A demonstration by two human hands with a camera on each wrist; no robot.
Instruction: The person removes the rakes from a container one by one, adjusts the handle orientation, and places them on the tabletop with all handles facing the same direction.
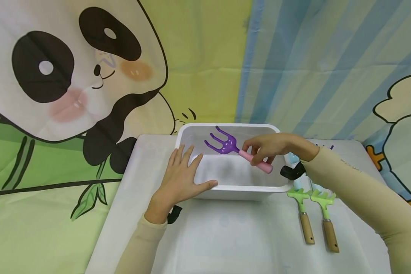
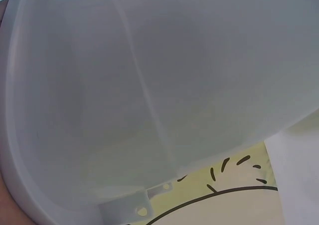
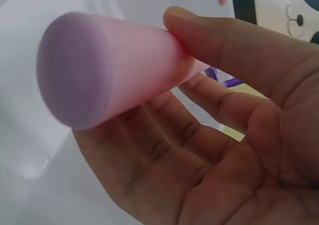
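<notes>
My right hand (image 1: 268, 146) pinches the pink handle (image 1: 257, 161) of a small purple garden fork (image 1: 228, 144) between thumb and fingers. The fork is over the white plastic bin (image 1: 226, 188), its three tines pointing left toward the far wall of the bin. In the right wrist view the round end of the pink handle (image 3: 139, 60) faces the camera. My left hand (image 1: 183, 177) lies with spread, straight fingers over the left front corner of the bin, its thumb along the front rim. The left wrist view is filled mostly by the bin's wall (image 2: 199, 75).
Two green hand rakes (image 1: 300, 196) with wooden handles lie on the white table (image 1: 222, 243), right of the bin. Light blue tools (image 1: 298, 184) and purple tips (image 1: 331, 147) show partly behind my right forearm. A printed panda curtain (image 1: 198, 57) hangs behind the table.
</notes>
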